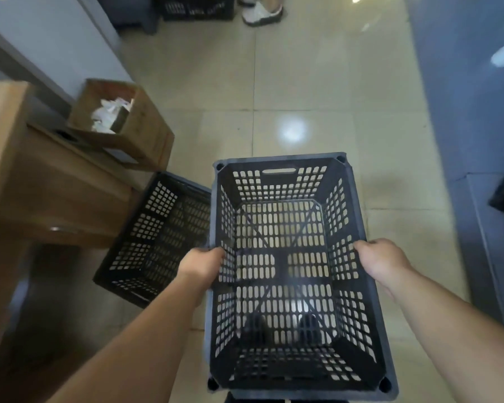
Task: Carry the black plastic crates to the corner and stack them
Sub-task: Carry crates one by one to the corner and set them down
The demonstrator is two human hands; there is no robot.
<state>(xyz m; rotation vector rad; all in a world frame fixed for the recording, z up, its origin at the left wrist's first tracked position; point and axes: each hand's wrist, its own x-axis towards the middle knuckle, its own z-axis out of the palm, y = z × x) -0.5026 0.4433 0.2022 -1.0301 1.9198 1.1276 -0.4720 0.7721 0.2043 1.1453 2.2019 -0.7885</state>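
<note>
Both hands [204, 264] on black crate [285, 274] above glossy tiled floor [303, 82]

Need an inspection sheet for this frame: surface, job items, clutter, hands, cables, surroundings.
Surface: glossy beige tiled floor, with light glare.
Job's things: held crate, black, empty, open side up; second crate on the floor to its left, tilted; third crate at far top.
Clutter: cardboard box holding white scraps.
Hands: left hand grips the held crate's left rim; right hand grips its right rim.
Cables: nothing seen.
Surroundings: wooden furniture at left; another person's white shoe ahead; grey wall at right.
</note>
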